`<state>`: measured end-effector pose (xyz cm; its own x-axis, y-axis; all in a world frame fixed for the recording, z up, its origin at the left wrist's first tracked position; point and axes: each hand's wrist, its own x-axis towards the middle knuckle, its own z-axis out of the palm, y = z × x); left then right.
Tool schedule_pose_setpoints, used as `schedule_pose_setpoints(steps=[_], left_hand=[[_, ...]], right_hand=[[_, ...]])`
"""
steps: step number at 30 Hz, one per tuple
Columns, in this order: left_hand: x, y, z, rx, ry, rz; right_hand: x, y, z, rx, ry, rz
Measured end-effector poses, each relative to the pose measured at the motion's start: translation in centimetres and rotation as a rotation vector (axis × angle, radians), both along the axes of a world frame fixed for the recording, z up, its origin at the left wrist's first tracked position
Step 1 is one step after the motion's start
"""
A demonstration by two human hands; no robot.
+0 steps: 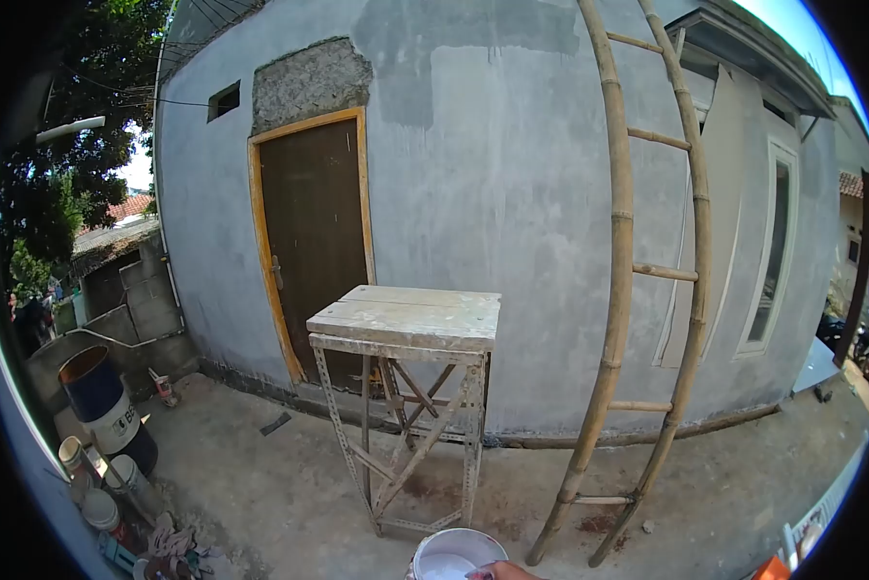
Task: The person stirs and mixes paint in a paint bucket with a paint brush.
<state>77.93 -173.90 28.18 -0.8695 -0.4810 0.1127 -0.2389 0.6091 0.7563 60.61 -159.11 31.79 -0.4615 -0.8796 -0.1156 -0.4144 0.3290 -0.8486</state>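
A white bucket (436, 555) with pale, whitish contents is at the bottom centre, cut off by the lower edge of the view. My right hand (504, 572) is at the bucket's right side, with its fingers closed over the rim. Only part of this hand shows. My left hand is out of view. Just beyond the bucket stands a paint-spattered work stand with a wooden top (405, 317) and crossed metal legs.
A bamboo ladder (620, 290) leans on the grey wall (512, 193) at right. A brown door (314, 242) is behind the stand. At left are a blue-and-white drum (115, 416) and several buckets and cans. An orange object (773, 569) lies at the lower right.
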Motion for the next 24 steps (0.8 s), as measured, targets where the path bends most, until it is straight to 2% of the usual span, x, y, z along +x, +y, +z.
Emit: schedule_pose_setpoints(steps=[2, 4, 6, 8, 10, 13, 16, 20, 23, 24], left_hand=[[1.6, -1.8, 0.5, -0.131, 0.172, 0.148], [2.6, -5.5, -6.1, 0.238, 0.016, 0.223], [3.7, -7.4, -2.5, -0.107, 0.095, 0.21], [4.2, -9.9, -2.2, -0.159, 0.152, 0.298], [4.6, -13.1, -2.1, -0.121, 0.125, 0.361], [4.8, -18.4, -2.4, -0.101, 0.084, 0.433], [4.8, -23.6, -1.2, -0.129, 0.025, 0.487], [5.2, -30.4, 0.7, -0.12, -0.049, 0.543], [5.0, -34.8, 1.5, -0.151, -0.044, 0.664], [4.8, -36.3, 1.8, -0.167, -0.042, 0.696]], right_hand=[[-1.1, -4.1, -1.5, 0.103, -0.096, 0.175], [-1.4, -7.7, -1.6, 0.102, 0.261, 0.359], [-0.7, -11.5, 0.3, 0.133, 0.254, 0.392], [-1.1, -15.5, 0.2, 0.152, 0.284, 0.443], [-1.2, -19.7, 2.0, 0.132, 0.236, 0.428], [-2.1, -25.8, 1.6, -0.051, 0.178, 0.358], [-2.7, -32.9, 3.3, -0.065, 0.128, 0.374], [-3.5, -41.8, 2.2, -0.13, 0.089, 0.512], [-3.2, -47.4, 3.4, -0.064, 0.056, 0.562], [-3.5, -49.3, 2.3, -0.127, 0.098, 0.611]])
